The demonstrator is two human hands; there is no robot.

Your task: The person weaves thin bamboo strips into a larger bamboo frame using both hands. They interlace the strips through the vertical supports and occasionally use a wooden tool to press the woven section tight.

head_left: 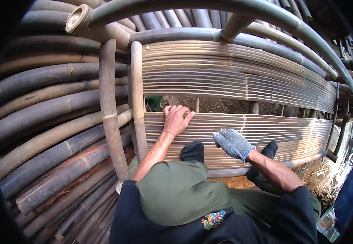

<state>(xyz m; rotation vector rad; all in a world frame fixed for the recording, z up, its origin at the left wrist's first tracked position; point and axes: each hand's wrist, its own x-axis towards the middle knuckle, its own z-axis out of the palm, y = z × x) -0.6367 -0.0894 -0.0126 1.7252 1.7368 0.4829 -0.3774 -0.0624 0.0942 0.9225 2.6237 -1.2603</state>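
A bamboo bench with a slatted seat point(266, 136) stretches across in front of me, an open gap running along the middle of its slats. My bare left hand point(177, 120) lies on the near slats at the gap's edge, close to the left end post point(137, 97). Its fingers reach to the edge and the thumb stands apart. Over the same slats, farther right, my right hand point(234, 144) wears a grey knit glove. Its fingers are curled closed; whatever they may hold is hidden. My two dark-socked feet point(192, 151) rest on the near slats.
Thick bamboo poles point(54, 101) lie stacked on the left, with more behind the bench. A curved bamboo rail point(209, 6) arches over the far side. Soil point(221, 105) shows through the gap. Straw-like scraps point(321, 179) lie at the lower right.
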